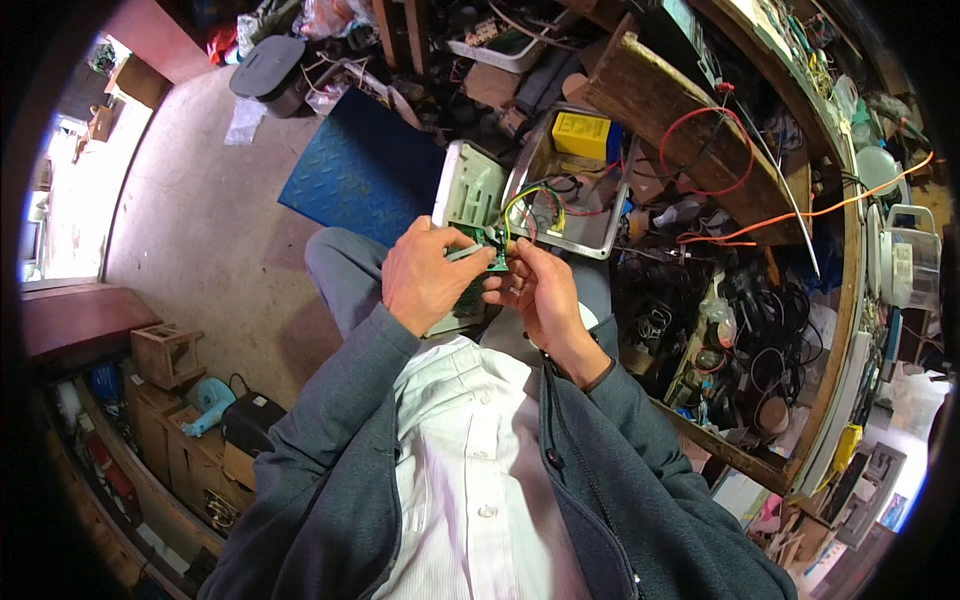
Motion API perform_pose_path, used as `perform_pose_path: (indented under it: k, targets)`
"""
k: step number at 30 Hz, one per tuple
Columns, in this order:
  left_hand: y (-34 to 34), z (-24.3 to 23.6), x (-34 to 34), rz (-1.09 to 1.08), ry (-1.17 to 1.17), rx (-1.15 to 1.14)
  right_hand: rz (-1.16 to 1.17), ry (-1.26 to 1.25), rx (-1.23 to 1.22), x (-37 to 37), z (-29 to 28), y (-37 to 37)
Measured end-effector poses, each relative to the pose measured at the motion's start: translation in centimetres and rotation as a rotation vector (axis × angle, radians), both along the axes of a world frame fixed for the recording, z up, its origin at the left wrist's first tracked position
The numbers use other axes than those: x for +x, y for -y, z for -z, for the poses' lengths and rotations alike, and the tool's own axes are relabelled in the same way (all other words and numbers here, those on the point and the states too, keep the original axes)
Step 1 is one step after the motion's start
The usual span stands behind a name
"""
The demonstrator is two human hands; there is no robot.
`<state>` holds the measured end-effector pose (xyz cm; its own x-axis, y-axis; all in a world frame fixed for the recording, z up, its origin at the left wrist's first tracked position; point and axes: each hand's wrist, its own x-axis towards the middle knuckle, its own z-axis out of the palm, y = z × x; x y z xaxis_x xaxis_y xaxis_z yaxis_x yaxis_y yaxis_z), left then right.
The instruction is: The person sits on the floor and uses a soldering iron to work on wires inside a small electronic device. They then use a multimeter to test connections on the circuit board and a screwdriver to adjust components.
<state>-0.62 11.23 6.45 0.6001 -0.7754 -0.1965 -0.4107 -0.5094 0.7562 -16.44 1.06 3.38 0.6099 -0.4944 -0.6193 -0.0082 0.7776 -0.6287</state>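
Observation:
In front of my lap, my left hand (425, 275) is closed, thumb and fingers pinching the edge of a small green circuit board (497, 264). My right hand (548, 295) is closed at the board's right side, its fingertips at the edge where wires run down. Yellow and red wires (513, 207) loop from the board into an open metal housing (608, 235). A yellow box-shaped block (582, 137) sits inside that housing. Beyond my left hand stands a pale slotted cover (468, 185), with more green board below it. My fingers hide much of the contact.
A blue tread-patterned plate (360, 165) lies past my left knee. A grey lidded bin (268, 75) stands on the concrete floor. To the right, a wooden workbench frame (690, 130) carries red and orange cables, with tangled black cords (770, 330) beneath. A small wooden stool (167, 355) is at left.

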Motion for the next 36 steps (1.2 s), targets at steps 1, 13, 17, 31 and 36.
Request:
perform_pose_path:
  k: [1,13,17,31,36]
  targets:
    - [0.0,-0.3,0.0,-0.006,-0.001,0.006,0.012,0.011,-0.034,-0.1,-0.1,-0.1]
    - [-0.3,-0.1,-0.3,-0.047,0.025,-0.017,0.097,-0.105,-0.187,-0.4,-0.8,-1.1]
    - [-0.5,-0.4,-0.5,-0.054,0.047,-0.024,-0.137,-0.343,-0.845,-1.1,-1.4,-0.5]
    - [-0.6,-0.2,-0.6,-0.056,0.09,-0.107,-0.21,-0.48,-1.455,2.0,-3.2,0.6]
    - [-0.4,-0.3,-0.6,-0.071,0.066,-0.112,-0.122,-0.453,-1.199,1.6,-2.6,0.3]
